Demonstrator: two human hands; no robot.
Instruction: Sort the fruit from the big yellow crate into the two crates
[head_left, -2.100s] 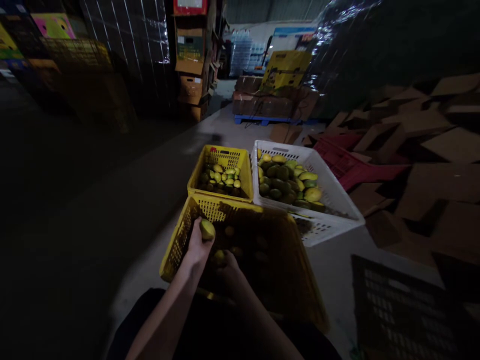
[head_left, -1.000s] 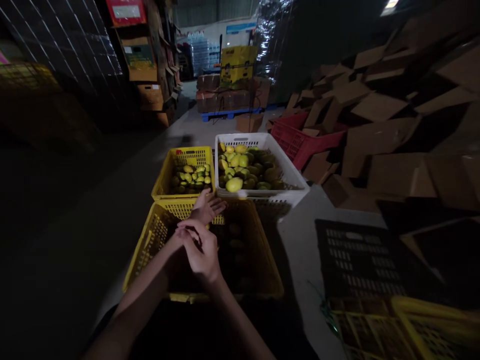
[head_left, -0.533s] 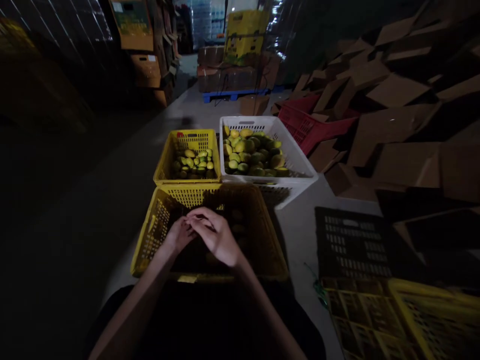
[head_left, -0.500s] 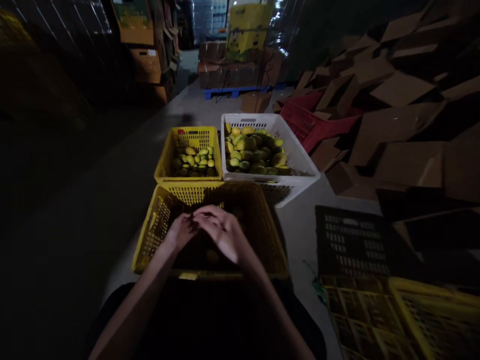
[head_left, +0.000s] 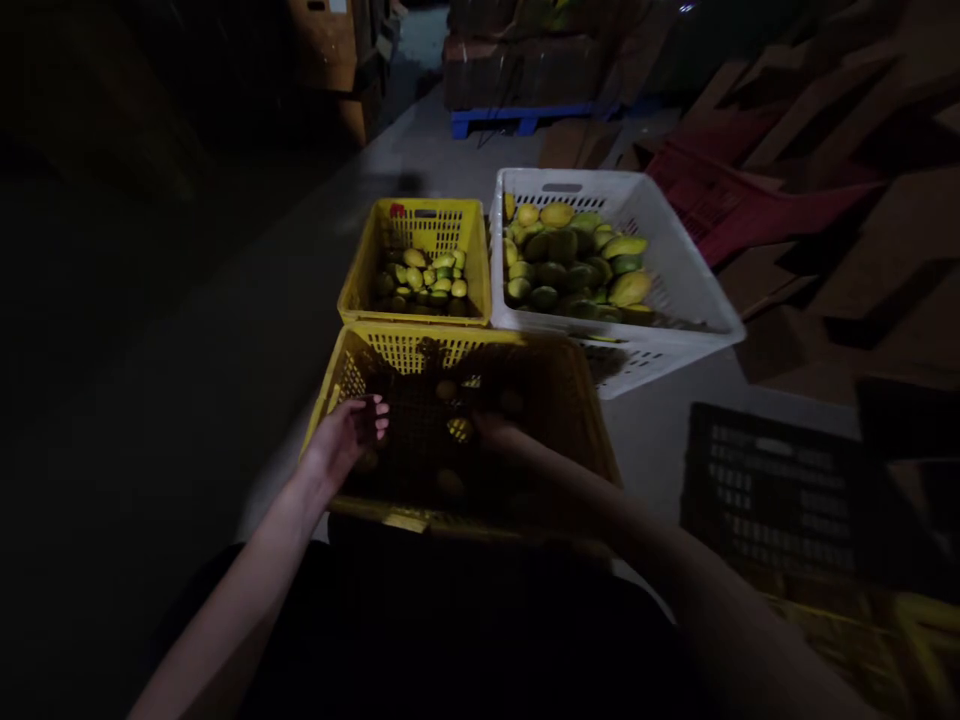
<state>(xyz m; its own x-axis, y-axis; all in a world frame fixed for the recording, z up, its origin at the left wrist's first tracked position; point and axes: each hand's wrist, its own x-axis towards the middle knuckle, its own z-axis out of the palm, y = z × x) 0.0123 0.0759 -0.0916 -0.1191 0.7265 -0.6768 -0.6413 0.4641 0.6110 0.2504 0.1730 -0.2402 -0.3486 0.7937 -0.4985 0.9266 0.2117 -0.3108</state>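
The near yellow crate [head_left: 592, 400] is deep in shadow, with several mangoes scattered low inside it. Over its left side my left hand [head_left: 345, 435] is raised, fingers loosely curled and apart, holding nothing. My right hand [head_left: 499, 432] reaches down into the crate beside a mango [head_left: 460, 430] that catches spots of light. Shadow hides the right fingers, so I cannot tell whether they touch it. Another mango [head_left: 450, 483] lies nearer the crate's front wall.
Behind stand a smaller yellow crate [head_left: 360, 260] of small green-yellow fruit and a white crate [head_left: 690, 270] holding larger mangoes. Cardboard pieces [head_left: 862, 270] and a red crate [head_left: 697, 190] lie at right. A dark crate [head_left: 780, 490] rests on the floor, lower right.
My hands, close together above the near crate before, have parted. The left moved left; the right went down and right into the crate. The view has tilted down and shifted left.
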